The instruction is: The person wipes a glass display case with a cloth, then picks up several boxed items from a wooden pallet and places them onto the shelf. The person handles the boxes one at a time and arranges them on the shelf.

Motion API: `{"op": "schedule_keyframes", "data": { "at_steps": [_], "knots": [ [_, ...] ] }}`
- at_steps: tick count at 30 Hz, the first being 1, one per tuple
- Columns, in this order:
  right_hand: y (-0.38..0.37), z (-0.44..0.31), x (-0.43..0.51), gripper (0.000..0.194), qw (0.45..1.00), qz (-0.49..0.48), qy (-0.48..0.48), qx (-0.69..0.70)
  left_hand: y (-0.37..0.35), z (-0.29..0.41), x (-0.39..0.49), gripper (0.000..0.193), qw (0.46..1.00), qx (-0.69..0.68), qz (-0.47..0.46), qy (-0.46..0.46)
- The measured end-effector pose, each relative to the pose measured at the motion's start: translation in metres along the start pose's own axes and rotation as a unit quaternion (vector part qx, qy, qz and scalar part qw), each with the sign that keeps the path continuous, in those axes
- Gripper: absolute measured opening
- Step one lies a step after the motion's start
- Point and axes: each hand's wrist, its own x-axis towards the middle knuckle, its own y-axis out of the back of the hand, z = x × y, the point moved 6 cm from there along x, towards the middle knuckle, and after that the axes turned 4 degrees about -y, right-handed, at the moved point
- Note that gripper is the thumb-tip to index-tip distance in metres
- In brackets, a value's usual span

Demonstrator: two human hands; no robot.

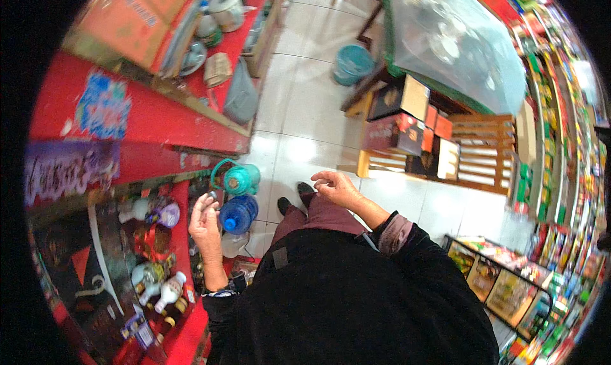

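My left hand is raised beside the red shelving, palm partly turned up, with a small dark grey object at its fingertips; what it is cannot be told. Just right of this hand stand a teal thermos flask with a looped handle and a large blue plastic water bottle with a blue cap. Over my lap and thighs hangs my right hand, its fingers loosely bent and apart, holding nothing.
Glass and ceramic bottles stand on the red shelves at left. A teal bucket is on the tiled floor, near a plastic-covered table. Cartons rest on a wooden bench. Stocked shelves line the right side.
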Motion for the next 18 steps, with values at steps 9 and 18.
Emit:
{"op": "schedule_keyframes", "data": {
  "at_steps": [9,18],
  "knots": [
    [0.097,0.120,-0.067,0.037,0.945,0.316,-0.060,-0.053,-0.107,-0.012,0.036,0.037,0.978,-0.015,-0.202,0.041],
    [0.235,0.128,-0.053,0.109,0.791,0.508,-0.201,-0.274,-0.180,-0.011,0.020,0.037,0.962,0.003,-0.270,0.031]
  ]
}}
